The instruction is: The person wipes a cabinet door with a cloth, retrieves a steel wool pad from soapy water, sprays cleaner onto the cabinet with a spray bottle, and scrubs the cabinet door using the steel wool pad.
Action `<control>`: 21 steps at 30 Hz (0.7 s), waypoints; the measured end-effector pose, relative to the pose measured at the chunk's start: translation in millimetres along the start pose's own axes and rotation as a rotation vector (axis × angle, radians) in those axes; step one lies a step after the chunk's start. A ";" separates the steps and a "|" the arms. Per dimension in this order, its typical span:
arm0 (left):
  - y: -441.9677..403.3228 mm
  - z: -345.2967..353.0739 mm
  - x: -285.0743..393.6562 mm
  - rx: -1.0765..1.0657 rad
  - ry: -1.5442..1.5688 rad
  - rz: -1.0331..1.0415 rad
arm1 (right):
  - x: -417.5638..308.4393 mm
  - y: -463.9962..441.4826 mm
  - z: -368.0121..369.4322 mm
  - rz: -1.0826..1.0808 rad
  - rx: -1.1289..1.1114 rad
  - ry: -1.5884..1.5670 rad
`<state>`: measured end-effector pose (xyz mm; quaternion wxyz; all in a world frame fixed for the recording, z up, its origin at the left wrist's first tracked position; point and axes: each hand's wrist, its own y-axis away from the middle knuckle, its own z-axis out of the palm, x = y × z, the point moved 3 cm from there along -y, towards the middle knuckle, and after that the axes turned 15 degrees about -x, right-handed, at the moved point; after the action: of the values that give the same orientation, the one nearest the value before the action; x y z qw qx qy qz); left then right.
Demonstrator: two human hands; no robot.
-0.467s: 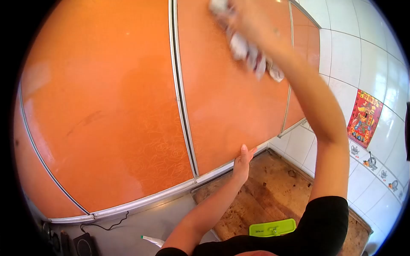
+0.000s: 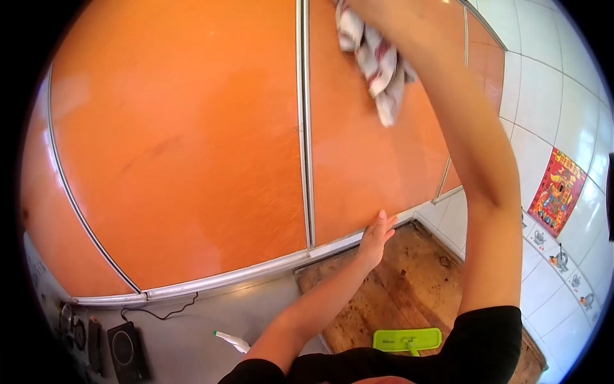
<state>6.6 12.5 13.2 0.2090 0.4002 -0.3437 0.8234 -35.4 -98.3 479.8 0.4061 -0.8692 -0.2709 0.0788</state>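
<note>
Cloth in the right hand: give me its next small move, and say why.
Probably draw the cloth down the orange panel: the right hand holds it high, uncovered panel stretches below, and the left hand is well beneath it, near the panel's lower edge.

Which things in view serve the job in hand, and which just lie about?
In use:
crumpled white-and-red cloth, at the right hand
glossy orange panel behind it

Lying about:
flat lime-green rectangular tool head
slim white green-tipped object
black rectangular circle-marked device
</note>
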 end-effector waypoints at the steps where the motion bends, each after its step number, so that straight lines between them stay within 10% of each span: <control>1: 2.8 -2.7 0.3 -0.006 0.027 0.008 | -4.7 19.8 23.5 -0.045 -0.015 0.029; 7: 37.5 -30.8 7.5 -0.049 0.078 0.106 | 13.1 139.9 171.7 -0.164 0.047 -0.018; 13: 54.5 -29.0 18.1 0.000 0.001 0.064 | 13.1 78.7 116.6 -0.134 0.218 0.191; 16: 54.5 -29.6 19.7 0.003 0.001 0.070 | 18.1 7.9 75.9 -0.173 0.694 0.626; 21: 57.2 -23.9 27.3 -0.011 0.044 0.062 | 16.7 -22.2 50.4 -0.051 0.527 -0.033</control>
<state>-57.4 -6.7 1.7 0.1930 0.3698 -0.3558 0.8363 -48.3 -44.3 464.7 0.6160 -0.7248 -0.2696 0.1503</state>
